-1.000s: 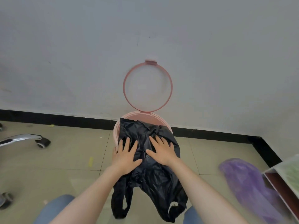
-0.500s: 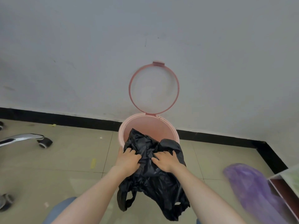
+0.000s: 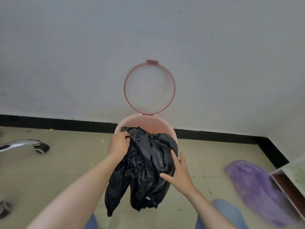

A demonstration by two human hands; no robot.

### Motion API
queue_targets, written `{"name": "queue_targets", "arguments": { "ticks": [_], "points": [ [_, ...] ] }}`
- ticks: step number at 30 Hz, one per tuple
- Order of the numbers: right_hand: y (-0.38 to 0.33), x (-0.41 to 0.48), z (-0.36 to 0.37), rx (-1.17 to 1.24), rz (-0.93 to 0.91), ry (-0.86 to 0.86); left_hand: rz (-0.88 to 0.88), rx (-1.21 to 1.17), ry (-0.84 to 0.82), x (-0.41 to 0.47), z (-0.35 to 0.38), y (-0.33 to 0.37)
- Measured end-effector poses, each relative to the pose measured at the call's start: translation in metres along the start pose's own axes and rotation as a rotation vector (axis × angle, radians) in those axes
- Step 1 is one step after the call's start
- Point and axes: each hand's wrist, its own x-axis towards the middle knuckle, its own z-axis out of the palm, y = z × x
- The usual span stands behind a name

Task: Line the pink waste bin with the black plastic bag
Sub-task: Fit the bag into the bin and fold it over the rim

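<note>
A pink waste bin (image 3: 149,119) stands on the floor against the wall, its ring-shaped lid (image 3: 149,87) tipped up against the wall. A crumpled black plastic bag (image 3: 145,171) drapes over the bin's near rim and hangs down its front, with its upper part reaching into the opening. My left hand (image 3: 118,144) grips a fold of the bag at the bin's left rim. My right hand (image 3: 179,171) is open with fingers spread, resting against the bag's right side.
A chair leg with a caster (image 3: 41,147) lies at the left, another caster (image 3: 5,208) at lower left. A purple plastic bag (image 3: 254,187) lies on the floor at the right beside a cabinet corner (image 3: 290,180). My knees in blue trousers (image 3: 231,215) show at the bottom.
My left hand has shifted up and left to the bin's rim, pulling the bag. My right hand has let go, opened and dropped lower to the bag's right side.
</note>
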Motion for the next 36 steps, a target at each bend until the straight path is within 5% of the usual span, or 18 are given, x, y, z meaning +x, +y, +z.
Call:
{"name": "queue_targets", "arguments": {
  "ticks": [6, 13, 15, 21, 27, 36],
  "points": [
    [-0.023, 0.024, 0.009, -0.031, -0.033, 0.05, 0.051, 0.203, -0.279, -0.011, 0.016, -0.016],
    [-0.055, 0.063, -0.018, 0.145, -0.101, 0.446, 0.228, 0.435, -0.234, -0.033, 0.014, -0.028],
    [-0.059, 0.085, -0.015, 0.098, -0.13, 0.373, 0.26, 0.492, -0.302, -0.037, 0.017, -0.03],
    [-0.04, 0.107, 0.004, -0.644, -0.068, -0.445, 0.246, 0.632, -0.573, -0.042, 0.031, -0.037],
    [-0.042, 0.063, -0.02, -0.416, -0.23, -0.141, 0.177, 0.711, -0.593, -0.032, 0.034, -0.028],
    [-0.024, -0.021, 0.002, -0.486, -0.046, -0.178, 0.225, 0.515, -0.602, -0.002, 0.027, -0.012]
  ]
}}
